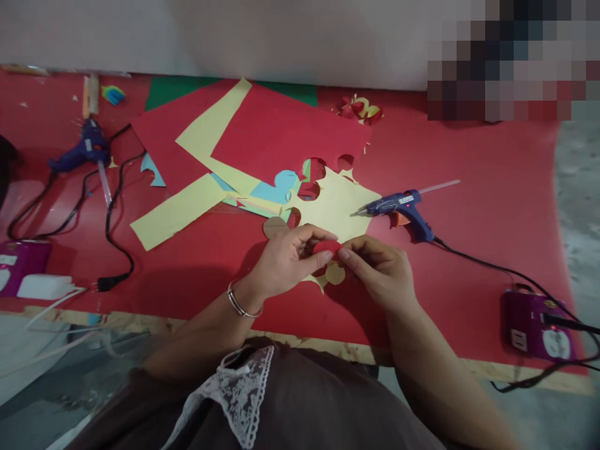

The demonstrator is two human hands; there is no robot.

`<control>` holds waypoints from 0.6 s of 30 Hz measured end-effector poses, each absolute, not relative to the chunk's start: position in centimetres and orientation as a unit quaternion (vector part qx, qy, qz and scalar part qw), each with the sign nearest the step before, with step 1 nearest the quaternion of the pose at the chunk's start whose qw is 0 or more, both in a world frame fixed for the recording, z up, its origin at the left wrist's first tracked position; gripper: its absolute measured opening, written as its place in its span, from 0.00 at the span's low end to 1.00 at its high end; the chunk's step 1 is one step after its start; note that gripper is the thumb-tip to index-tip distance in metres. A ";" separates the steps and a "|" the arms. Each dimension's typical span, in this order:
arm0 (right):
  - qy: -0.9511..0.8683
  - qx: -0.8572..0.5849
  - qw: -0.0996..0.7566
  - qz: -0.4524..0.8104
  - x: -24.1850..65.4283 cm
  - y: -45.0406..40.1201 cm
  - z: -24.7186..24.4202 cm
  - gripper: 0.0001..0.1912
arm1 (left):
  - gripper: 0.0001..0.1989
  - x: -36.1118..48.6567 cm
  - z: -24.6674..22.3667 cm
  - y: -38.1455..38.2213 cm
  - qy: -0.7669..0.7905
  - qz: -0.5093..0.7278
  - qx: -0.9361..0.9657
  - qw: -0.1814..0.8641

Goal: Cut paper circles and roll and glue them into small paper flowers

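A small red paper piece [327, 247] is pinched between my two hands, just above the table's front half. My left hand [295, 256] has its thumb and fingers closed on the piece's left side. On its right edge, my right hand [375, 265] pinches with thumb and forefinger. Beneath and beyond the hands lies a pale yellow paper sheet [340, 200] with round bites cut from its edge. A small yellow paper disc [335, 274] rests just below the fingers. Beside my left hand is a brown round disc [275, 227].
A blue glue gun [403, 206] lies at right, its nozzle over the yellow sheet. Another glue gun [89, 147] is at left. Red paper [290, 119] and yellow strips [178, 212] spread behind. Purple power boxes [537, 325] and cords occupy both sides. Paper scraps [360, 109] sit farther back.
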State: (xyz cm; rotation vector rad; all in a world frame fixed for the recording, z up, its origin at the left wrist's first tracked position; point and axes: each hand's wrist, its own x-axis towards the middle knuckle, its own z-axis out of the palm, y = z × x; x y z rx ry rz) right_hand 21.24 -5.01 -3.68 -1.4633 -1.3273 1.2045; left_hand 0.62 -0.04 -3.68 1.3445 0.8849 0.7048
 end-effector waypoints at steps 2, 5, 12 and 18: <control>-0.540 -0.578 0.396 0.467 21.2 -5.0 -3.7 0.13 | 0.15 0.9 -3.7 -0.3 0.390 0.303 0.613 0.617; -0.557 -0.571 0.389 0.460 21.2 -5.0 -3.9 0.13 | 0.13 1.1 -3.7 -0.4 0.398 0.298 0.634 0.593; -0.566 -0.570 0.387 0.454 21.2 -4.9 -4.0 0.13 | 0.11 1.0 -3.1 -0.2 0.405 0.309 0.603 0.613; -0.570 -0.567 0.377 0.459 21.1 -5.1 -3.9 0.14 | 0.13 -0.3 -3.1 0.6 0.397 0.267 0.570 0.668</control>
